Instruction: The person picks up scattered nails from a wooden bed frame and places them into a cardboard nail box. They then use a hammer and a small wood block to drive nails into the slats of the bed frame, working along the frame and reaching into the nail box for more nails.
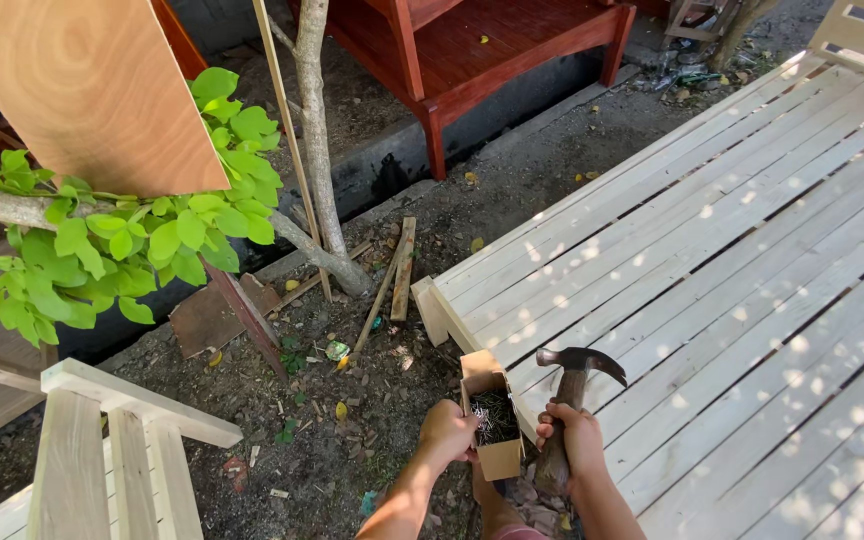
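Note:
My left hand (447,432) reaches into a small open cardboard box (499,458) full of dark nails (495,417), fingers at the box's left side. My right hand (572,437) grips the handle of a claw hammer (580,361), whose dark metal head points up over the edge of a pale slatted wooden platform (712,260). The box sits at the platform's near corner, between my two hands.
A thin tree trunk (314,130) with a leafy branch (122,240) stands on bare dirt at centre left. A plywood sheet (92,90) leans at top left. Red wooden furniture (472,50) is behind. Another pale slatted frame (112,440) is at bottom left. Wood scraps (402,270) lie on the ground.

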Motion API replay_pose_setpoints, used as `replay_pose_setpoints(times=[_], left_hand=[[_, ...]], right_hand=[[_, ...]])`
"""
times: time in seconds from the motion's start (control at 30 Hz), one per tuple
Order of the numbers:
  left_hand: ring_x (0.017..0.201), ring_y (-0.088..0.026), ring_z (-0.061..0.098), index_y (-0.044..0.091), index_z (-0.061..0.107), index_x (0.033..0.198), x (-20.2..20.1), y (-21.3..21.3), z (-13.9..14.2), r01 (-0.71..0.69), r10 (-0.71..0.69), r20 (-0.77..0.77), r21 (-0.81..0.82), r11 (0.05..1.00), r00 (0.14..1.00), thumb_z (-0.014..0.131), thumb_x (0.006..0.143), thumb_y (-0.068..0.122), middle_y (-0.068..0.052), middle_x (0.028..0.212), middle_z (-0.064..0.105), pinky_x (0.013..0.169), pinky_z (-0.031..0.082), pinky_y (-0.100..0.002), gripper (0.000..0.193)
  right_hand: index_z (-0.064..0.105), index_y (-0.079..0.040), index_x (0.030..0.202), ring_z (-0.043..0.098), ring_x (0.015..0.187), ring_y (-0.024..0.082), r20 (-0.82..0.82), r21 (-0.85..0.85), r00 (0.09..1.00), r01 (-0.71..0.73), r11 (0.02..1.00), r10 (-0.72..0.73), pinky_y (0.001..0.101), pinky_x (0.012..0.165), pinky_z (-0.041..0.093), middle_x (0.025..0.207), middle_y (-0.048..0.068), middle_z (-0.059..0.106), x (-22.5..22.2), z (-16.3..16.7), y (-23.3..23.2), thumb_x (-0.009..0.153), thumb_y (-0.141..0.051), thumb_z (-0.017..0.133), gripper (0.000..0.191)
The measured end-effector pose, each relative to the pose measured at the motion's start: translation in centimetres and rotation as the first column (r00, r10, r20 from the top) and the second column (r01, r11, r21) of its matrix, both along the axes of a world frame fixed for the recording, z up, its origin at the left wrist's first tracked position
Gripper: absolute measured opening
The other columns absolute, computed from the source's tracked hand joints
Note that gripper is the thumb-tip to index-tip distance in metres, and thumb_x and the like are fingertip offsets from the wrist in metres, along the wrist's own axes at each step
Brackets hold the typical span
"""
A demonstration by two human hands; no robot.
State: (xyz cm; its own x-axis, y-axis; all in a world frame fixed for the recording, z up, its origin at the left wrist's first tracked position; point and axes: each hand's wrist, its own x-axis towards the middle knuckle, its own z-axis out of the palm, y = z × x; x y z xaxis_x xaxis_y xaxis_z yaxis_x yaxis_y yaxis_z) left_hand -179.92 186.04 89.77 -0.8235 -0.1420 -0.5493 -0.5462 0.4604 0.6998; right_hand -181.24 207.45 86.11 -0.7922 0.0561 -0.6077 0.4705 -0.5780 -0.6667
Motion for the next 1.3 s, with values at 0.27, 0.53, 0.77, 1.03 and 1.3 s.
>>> replay_pose_setpoints(times=[0.27,0.53,0.77,1.03,1.3], left_hand=[[0.057,-0.025,0.076,-0.005,0.069,0.080,-21.5,-9.7,-1.0,-0.025,0.025,0.011,-0.062,0.998,1.000,0.062,0.095,0.018,-0.021,0.072,0.076,0.048,0.060,-0.033,0.028],[0.056,-0.026,0.077,-0.003,0.068,0.076,-35.5,-17.0,-1.5,-0.252,0.250,0.025,0.087,0.964,0.968,0.062,0.093,0.015,-0.015,0.069,0.074,0.045,0.058,-0.034,0.026],[0.051,-0.028,0.075,-0.007,0.066,0.071,-49.3,-24.8,-3.9,-0.084,0.096,-0.111,0.108,0.991,0.989,0.065,0.091,0.016,-0.018,0.062,0.069,0.042,0.056,-0.036,0.031],[0.054,-0.025,0.079,-0.008,0.070,0.070,-60.3,-28.5,-1.3,0.098,-0.107,-0.056,-0.144,0.985,0.993,0.065,0.090,0.017,-0.017,0.064,0.075,0.047,0.058,-0.036,0.032],[0.055,-0.026,0.078,-0.006,0.074,0.070,-71.3,-26.0,0.3,0.287,-0.329,-0.081,-0.327,0.901,0.941,0.067,0.089,0.023,-0.016,0.059,0.073,0.051,0.058,-0.034,0.036]], right_hand=[[0.053,-0.002,0.098,0.051,0.052,0.017,0.007,-0.143,0.994,-0.110,0.984,0.112,0.0332,0.045,0.044,0.069,0.008,0.053,-24.3,-0.7,-10.3,0.091,-0.006,0.058,0.010],[0.055,-0.002,0.099,0.051,0.051,0.018,0.022,-0.093,0.979,-0.199,0.976,0.202,0.0348,0.045,0.043,0.068,0.008,0.055,-34.3,2.3,-19.1,0.086,-0.005,0.059,0.014],[0.053,0.003,0.086,0.053,0.049,0.020,-0.012,-0.122,0.999,-0.054,0.991,0.053,0.0366,0.044,0.046,0.065,0.011,0.055,-45.1,-0.3,-27.2,0.084,-0.004,0.059,0.009],[0.052,0.001,0.079,0.053,0.047,0.023,-0.013,-0.129,0.989,0.145,0.981,-0.148,0.0372,0.045,0.047,0.059,0.011,0.054,-53.4,1.7,-30.9,0.085,-0.004,0.057,0.010],[0.052,0.001,0.075,0.053,0.047,0.024,-0.081,-0.174,0.939,0.318,0.932,-0.335,0.0374,0.045,0.047,0.059,0.013,0.054,-62.2,1.7,-31.0,0.085,-0.003,0.055,0.012]])
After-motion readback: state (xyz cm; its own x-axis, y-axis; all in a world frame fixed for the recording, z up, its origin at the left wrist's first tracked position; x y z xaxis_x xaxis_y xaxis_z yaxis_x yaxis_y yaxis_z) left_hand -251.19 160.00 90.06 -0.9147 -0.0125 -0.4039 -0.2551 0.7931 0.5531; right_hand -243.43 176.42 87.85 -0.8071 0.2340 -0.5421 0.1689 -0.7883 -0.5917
